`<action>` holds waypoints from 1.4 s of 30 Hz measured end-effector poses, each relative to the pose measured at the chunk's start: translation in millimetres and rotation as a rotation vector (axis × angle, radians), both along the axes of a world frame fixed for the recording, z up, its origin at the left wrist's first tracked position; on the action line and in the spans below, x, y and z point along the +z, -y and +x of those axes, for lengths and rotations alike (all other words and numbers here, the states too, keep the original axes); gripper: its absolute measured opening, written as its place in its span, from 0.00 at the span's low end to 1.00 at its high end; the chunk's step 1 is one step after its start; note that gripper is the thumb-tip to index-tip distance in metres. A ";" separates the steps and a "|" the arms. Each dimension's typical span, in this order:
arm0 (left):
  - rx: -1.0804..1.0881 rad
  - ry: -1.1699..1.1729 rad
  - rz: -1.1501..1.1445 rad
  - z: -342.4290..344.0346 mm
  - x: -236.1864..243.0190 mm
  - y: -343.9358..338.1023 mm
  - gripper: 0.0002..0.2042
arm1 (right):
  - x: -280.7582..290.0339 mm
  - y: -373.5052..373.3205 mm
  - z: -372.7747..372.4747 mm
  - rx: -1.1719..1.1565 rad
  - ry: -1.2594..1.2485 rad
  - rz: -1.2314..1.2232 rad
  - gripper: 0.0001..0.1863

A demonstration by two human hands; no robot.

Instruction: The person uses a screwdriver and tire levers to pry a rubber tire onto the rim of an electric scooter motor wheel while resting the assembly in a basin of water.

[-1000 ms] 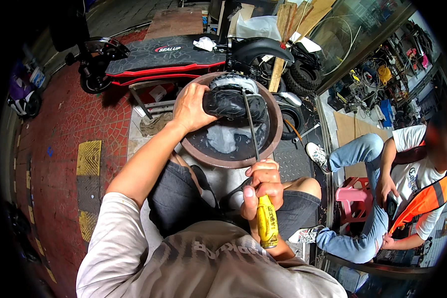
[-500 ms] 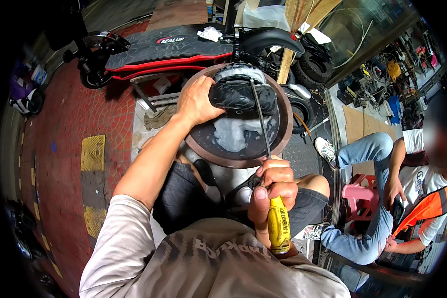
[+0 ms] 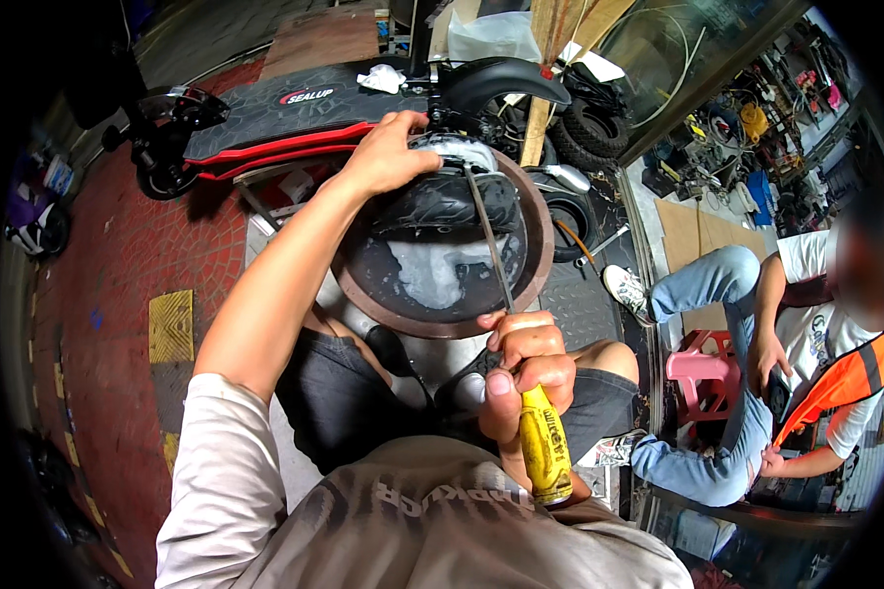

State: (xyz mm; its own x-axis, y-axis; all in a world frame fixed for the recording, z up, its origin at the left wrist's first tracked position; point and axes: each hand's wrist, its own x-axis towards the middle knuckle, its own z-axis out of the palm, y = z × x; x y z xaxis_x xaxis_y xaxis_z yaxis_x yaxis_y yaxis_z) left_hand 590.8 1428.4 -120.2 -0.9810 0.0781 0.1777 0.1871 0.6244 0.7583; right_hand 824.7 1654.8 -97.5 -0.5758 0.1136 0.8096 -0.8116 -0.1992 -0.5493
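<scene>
A black scooter tyre (image 3: 447, 204) with a ribbed tread stands in a round brown basin (image 3: 363, 294), its far part white with suds. My left hand (image 3: 391, 159) is on the far left part of the tyre, thumb toward me, fingers reaching over the far side. In my right hand (image 3: 528, 368), a long screwdriver (image 3: 543, 447) is held by its yellow handle near my lap. The steel shaft slants away from me across the basin, and its tip goes in at the tyre's edge, where it is hidden. Dark water with white foam (image 3: 430, 275) lies in the basin.
An electric scooter (image 3: 304, 108) with a red-edged deck stands beyond the basin. Loose tyres (image 3: 591, 133), a wooden plank (image 3: 537, 128) and a wrench (image 3: 604, 245) lie to the right. A seated person in an orange vest (image 3: 840, 378) is at the right, beside a pink stool (image 3: 702, 373).
My left hand has shifted from the tyre's near left side to its far left part. The right hand keeps hold of the screwdriver, its tip still at the tyre. The whole view has shifted slightly.
</scene>
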 end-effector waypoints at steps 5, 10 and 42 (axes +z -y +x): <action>-0.022 0.251 -0.156 -23.2 16.9 -28.8 0.38 | 5.3 -5.7 -6.4 0.021 0.016 -0.059 0.13; 0.084 0.244 -0.237 -25.1 12.4 -44.6 0.38 | -0.6 -12.7 -1.9 0.018 0.092 -0.029 0.14; 0.128 0.030 -0.443 11.2 28.6 -87.1 0.24 | 183.2 -82.7 -146.6 -0.006 0.136 -0.019 0.13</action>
